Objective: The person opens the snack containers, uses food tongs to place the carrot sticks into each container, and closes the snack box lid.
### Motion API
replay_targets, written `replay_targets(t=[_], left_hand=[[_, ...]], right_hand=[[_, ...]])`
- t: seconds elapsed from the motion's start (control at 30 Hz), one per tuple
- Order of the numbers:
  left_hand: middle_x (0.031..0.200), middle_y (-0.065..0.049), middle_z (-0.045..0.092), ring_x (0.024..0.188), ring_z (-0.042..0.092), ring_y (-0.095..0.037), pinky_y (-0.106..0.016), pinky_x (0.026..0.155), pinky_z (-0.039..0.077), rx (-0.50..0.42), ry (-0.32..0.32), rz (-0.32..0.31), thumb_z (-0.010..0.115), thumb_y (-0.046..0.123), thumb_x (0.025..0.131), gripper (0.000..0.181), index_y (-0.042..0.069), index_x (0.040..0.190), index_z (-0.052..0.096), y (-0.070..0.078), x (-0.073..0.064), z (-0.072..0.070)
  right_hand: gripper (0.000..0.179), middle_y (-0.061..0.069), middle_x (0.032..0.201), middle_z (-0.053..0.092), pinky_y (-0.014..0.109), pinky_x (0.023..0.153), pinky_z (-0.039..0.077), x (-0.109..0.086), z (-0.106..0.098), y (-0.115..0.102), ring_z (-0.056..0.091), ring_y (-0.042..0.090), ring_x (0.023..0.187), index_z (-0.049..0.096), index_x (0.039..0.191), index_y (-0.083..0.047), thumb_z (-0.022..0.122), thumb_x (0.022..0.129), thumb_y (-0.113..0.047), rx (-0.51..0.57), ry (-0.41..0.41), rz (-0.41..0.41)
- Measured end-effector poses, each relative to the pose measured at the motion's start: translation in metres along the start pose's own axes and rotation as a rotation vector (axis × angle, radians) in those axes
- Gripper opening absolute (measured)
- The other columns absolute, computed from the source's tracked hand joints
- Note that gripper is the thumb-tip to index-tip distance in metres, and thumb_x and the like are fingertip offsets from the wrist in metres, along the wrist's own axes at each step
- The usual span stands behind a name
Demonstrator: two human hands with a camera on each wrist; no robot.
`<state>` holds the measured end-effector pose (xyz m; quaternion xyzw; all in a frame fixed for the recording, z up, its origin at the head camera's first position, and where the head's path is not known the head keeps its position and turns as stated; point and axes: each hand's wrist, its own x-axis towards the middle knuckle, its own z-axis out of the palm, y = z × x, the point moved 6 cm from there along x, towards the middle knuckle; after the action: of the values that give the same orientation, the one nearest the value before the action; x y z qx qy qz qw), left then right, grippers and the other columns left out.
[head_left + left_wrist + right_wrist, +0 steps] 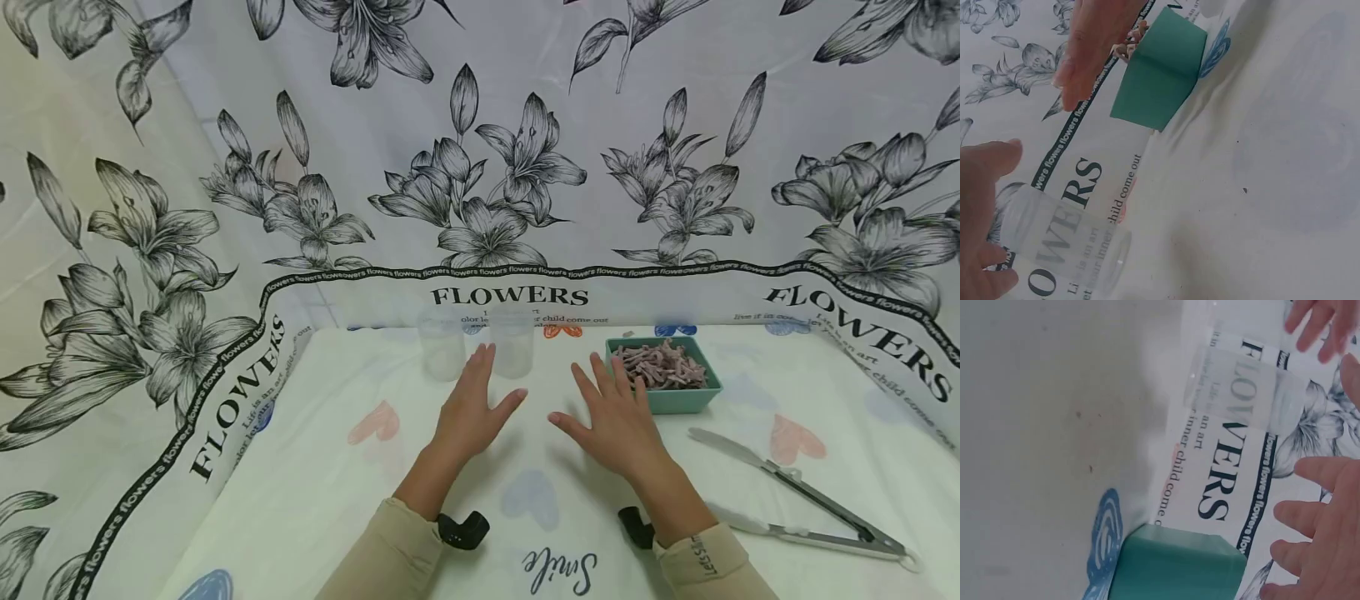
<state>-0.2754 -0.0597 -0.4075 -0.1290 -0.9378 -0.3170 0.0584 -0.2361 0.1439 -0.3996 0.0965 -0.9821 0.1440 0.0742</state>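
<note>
My left hand (471, 412) hovers over the table with its fingers extended and thumb apart, holding nothing. Just beyond its fingertips stand two clear plastic cups, a left cup (441, 354) and a right cup (513, 350); the fingers overlap them in the head view. My right hand (618, 421) is spread, palm down, in front of a green rectangular box (678, 402). Brownish-purple, knobbly strips (663, 367) fill that box. Whether the right fingertips touch its rim I cannot tell. In the right wrist view, a transparent cup (1241, 394) lies between both hands.
Metal tongs (825, 500) lie spread apart on the table to the right of my right forearm. A white cloth (300, 500) with hearts and lettering covers the table. Behind it hangs a flower-printed curtain (420, 250), which also runs along the left and right sides.
</note>
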Motion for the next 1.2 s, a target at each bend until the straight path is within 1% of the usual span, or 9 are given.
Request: replay_targets(t=[0.1,0.23,0.37,0.6,0.77,0.87,1.03,1.1,1.2], left_hand=[[0.164,-0.001,0.020,0.150,0.022,-0.023,-0.052,0.116,0.029,-0.194,0.064,-0.024,0.059,0.057,0.092,0.088,0.020,0.159,0.015,-0.006,0.013,0.004],[0.164,-0.003,0.020,0.150,0.021,-0.024,-0.049,0.118,0.025,-0.337,0.125,-0.057,0.065,0.050,0.091,0.092,0.018,0.159,0.012,-0.016,0.029,0.010],[0.164,-0.005,0.018,0.150,0.020,-0.028,-0.051,0.118,0.023,-0.388,0.142,-0.136,0.068,0.050,0.088,0.098,0.016,0.159,0.009,-0.030,0.043,0.018],[0.163,-0.010,0.023,0.148,0.025,-0.032,-0.050,0.118,0.024,-0.485,0.121,-0.258,0.072,0.052,0.084,0.104,0.021,0.159,0.007,-0.049,0.061,0.032],[0.157,-0.013,0.035,0.145,0.031,-0.033,-0.052,0.116,0.029,-0.508,0.148,-0.275,0.075,0.050,0.082,0.101,0.022,0.158,0.014,-0.053,0.064,0.033],[0.152,-0.013,0.040,0.141,0.038,-0.031,-0.051,0.113,0.033,-0.522,0.147,-0.250,0.077,0.050,0.081,0.096,0.016,0.154,0.026,-0.048,0.064,0.033],[0.136,-0.007,0.050,0.123,0.053,-0.028,-0.048,0.098,0.048,-0.507,0.036,-0.239,0.080,0.051,0.076,0.085,0.015,0.143,0.042,-0.033,0.052,0.039],[0.133,-0.006,0.051,0.119,0.055,-0.028,-0.048,0.092,0.051,-0.486,-0.034,-0.226,0.080,0.053,0.074,0.085,0.018,0.142,0.041,-0.025,0.044,0.041],[0.131,-0.005,0.057,0.116,0.057,-0.026,-0.047,0.088,0.052,-0.474,-0.160,-0.168,0.079,0.052,0.075,0.082,0.021,0.142,0.041,-0.010,0.031,0.045]], right_hand=[[0.086,0.016,0.164,0.016,0.069,0.113,0.012,0.000,-0.003,-0.001,0.007,0.043,0.150,0.031,0.155,-0.015,0.051,0.090,-0.068,0.015,0.010,-0.020],[0.083,0.016,0.163,0.019,0.068,0.113,0.015,0.001,-0.005,-0.004,0.008,0.044,0.149,0.034,0.154,-0.015,0.055,0.090,-0.064,0.067,0.023,-0.050],[0.081,0.015,0.162,0.021,0.067,0.114,0.016,0.000,-0.008,-0.009,0.009,0.045,0.149,0.036,0.153,-0.016,0.057,0.090,-0.063,0.114,0.018,-0.075],[0.080,0.011,0.163,0.021,0.065,0.115,0.016,0.000,-0.010,-0.014,0.007,0.043,0.150,0.036,0.153,-0.019,0.056,0.090,-0.063,0.162,-0.019,-0.074],[0.079,0.012,0.163,0.022,0.065,0.115,0.015,-0.001,-0.012,-0.012,0.008,0.042,0.150,0.037,0.153,-0.018,0.056,0.090,-0.063,0.186,-0.023,-0.072],[0.080,0.012,0.163,0.022,0.065,0.115,0.015,-0.001,-0.011,-0.008,0.008,0.042,0.150,0.037,0.153,-0.018,0.055,0.090,-0.065,0.198,-0.026,-0.066],[0.081,0.012,0.162,0.025,0.065,0.115,0.016,0.001,-0.011,0.003,0.010,0.043,0.150,0.036,0.153,-0.019,0.052,0.090,-0.067,0.225,-0.026,-0.053],[0.080,0.013,0.161,0.027,0.066,0.114,0.017,0.002,-0.012,0.008,0.011,0.043,0.149,0.035,0.153,-0.020,0.052,0.090,-0.067,0.252,-0.017,-0.046],[0.080,0.015,0.160,0.029,0.068,0.112,0.020,0.002,-0.014,0.014,0.013,0.044,0.149,0.034,0.154,-0.020,0.051,0.091,-0.067,0.310,-0.008,-0.032]])
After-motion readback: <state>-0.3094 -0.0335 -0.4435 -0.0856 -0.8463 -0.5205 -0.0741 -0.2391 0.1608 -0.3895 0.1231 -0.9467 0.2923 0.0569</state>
